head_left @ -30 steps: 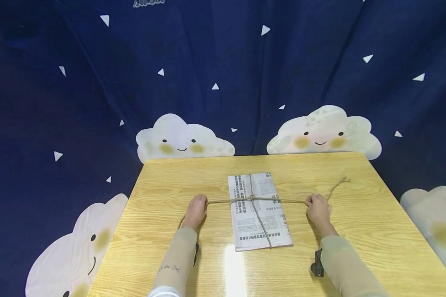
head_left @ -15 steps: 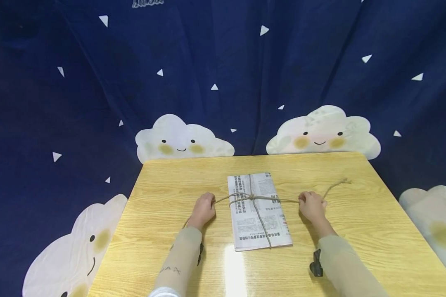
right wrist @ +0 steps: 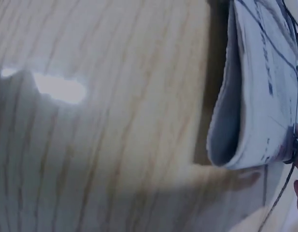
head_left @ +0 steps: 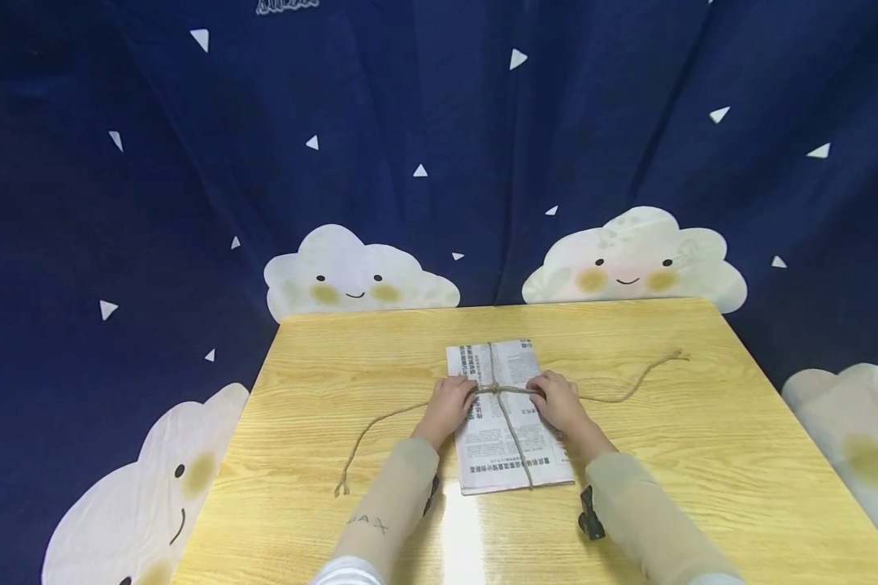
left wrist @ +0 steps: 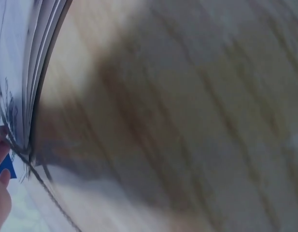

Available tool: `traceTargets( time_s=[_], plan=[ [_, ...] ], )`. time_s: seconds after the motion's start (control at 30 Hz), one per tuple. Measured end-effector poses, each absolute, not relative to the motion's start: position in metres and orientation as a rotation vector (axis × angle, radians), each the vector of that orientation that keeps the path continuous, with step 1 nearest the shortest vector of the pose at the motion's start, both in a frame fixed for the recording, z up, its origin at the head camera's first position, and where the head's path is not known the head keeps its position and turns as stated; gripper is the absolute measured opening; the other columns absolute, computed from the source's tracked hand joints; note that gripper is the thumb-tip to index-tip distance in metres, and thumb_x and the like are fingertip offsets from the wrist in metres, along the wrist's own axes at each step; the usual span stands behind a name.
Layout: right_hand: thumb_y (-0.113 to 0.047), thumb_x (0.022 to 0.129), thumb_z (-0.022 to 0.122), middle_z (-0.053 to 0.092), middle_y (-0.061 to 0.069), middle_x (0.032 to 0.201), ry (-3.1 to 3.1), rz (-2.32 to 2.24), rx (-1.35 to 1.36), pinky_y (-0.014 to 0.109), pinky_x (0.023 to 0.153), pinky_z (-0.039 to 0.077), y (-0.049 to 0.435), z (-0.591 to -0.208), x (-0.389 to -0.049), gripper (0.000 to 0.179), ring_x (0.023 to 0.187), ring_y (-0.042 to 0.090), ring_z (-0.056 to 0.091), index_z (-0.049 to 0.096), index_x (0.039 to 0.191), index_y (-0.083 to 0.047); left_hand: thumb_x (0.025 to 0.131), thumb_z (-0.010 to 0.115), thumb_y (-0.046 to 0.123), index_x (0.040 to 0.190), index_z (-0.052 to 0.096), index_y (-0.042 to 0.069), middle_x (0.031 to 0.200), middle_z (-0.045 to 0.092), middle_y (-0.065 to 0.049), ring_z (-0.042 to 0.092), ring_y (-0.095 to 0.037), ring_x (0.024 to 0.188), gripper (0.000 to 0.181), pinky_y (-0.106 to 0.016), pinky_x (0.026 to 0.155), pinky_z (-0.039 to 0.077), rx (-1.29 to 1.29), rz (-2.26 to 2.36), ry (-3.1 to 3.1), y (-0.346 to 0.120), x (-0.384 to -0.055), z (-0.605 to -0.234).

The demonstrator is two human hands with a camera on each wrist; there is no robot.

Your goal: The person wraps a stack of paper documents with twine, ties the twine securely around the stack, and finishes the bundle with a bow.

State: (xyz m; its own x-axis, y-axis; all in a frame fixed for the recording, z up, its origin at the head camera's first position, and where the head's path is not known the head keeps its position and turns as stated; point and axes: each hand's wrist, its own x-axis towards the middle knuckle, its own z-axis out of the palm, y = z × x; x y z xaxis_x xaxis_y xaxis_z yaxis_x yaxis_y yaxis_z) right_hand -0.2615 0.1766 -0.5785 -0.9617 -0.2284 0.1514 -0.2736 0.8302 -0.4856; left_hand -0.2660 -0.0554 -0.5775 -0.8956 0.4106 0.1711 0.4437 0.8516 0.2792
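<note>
A folded bundle of newspaper lies flat near the middle of the table, with brown twine crossed over it and knotted at the centre. My left hand is at the bundle's left edge, pinching the twine just left of the knot. On the other side my right hand pinches the twine by the right edge. One loose twine tail trails left over the table, another tail to the right. Folded layers of the newspaper show in the right wrist view, with the fingertips at the frame's edge.
The wooden table stretches out on both sides of the bundle, with a bright reflection in front of it. Behind stands a dark blue curtain printed with clouds and triangles. A black wrist mount sits on the right forearm.
Both hands have moved inward along the twine, from well outside the bundle to its left and right edges. Longer tails now lie loose on the table. The bundle has stayed in place.
</note>
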Motion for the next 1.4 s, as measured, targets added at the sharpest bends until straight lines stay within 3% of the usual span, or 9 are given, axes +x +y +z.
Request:
traceTargets(
  time_s=[0.17,0.37,0.63,1.1,1.4],
  plan=[
    [-0.012,0.083,0.066,0.06,0.005,0.093,-2.878,0.802,0.36,0.046,0.083,0.031,0.177,-0.582,-0.258,0.005,0.096,0.029,0.052,0.063,0.084,-0.009,0.09,0.056,0.023,0.101,0.066,0.011,0.095,0.062,0.0,0.056,-0.016,0.09,0.018,-0.032,0.091,0.042,-0.681,-0.468,-2.834,-0.055,-0.263,-0.582],
    [-0.015,0.081,0.068,0.064,0.003,0.084,-2.84,0.782,0.33,0.045,0.086,0.033,0.178,-0.579,-0.257,0.006,0.087,0.026,0.057,0.064,0.081,-0.01,0.09,0.057,0.022,0.091,0.065,0.01,0.084,0.062,0.0,0.059,-0.015,0.081,0.014,-0.028,0.078,0.05,-0.652,-0.528,-2.833,-0.058,-0.257,-0.585],
    [-0.016,0.082,0.067,0.061,0.002,0.073,-2.935,0.823,0.168,0.035,0.064,0.047,0.183,-0.578,-0.256,0.011,0.065,0.017,0.054,0.061,0.076,-0.009,0.091,0.056,0.021,0.091,0.064,0.008,0.082,0.06,0.0,0.058,-0.013,0.078,0.015,-0.022,0.073,0.051,-0.637,-0.553,-2.877,-0.061,-0.256,-0.588],
    [-0.013,0.085,0.064,0.059,0.006,0.077,-2.9,1.012,-0.025,0.035,0.066,0.048,0.179,-0.583,-0.253,0.009,0.072,0.02,0.053,0.06,0.081,-0.006,0.089,0.058,0.013,0.085,0.063,0.007,0.078,0.059,-0.001,0.056,-0.01,0.069,0.009,-0.02,0.065,0.05,-0.509,-0.79,-2.97,-0.067,-0.258,-0.58],
    [-0.01,0.084,0.064,0.061,0.008,0.079,-2.855,1.022,0.004,0.038,0.068,0.049,0.186,-0.588,-0.254,0.007,0.073,0.022,0.055,0.061,0.082,-0.004,0.089,0.058,0.012,0.083,0.064,0.005,0.077,0.061,-0.002,0.053,-0.009,0.065,0.011,-0.019,0.058,0.047,-0.462,-0.914,-2.97,-0.074,-0.259,-0.58]
  ],
)
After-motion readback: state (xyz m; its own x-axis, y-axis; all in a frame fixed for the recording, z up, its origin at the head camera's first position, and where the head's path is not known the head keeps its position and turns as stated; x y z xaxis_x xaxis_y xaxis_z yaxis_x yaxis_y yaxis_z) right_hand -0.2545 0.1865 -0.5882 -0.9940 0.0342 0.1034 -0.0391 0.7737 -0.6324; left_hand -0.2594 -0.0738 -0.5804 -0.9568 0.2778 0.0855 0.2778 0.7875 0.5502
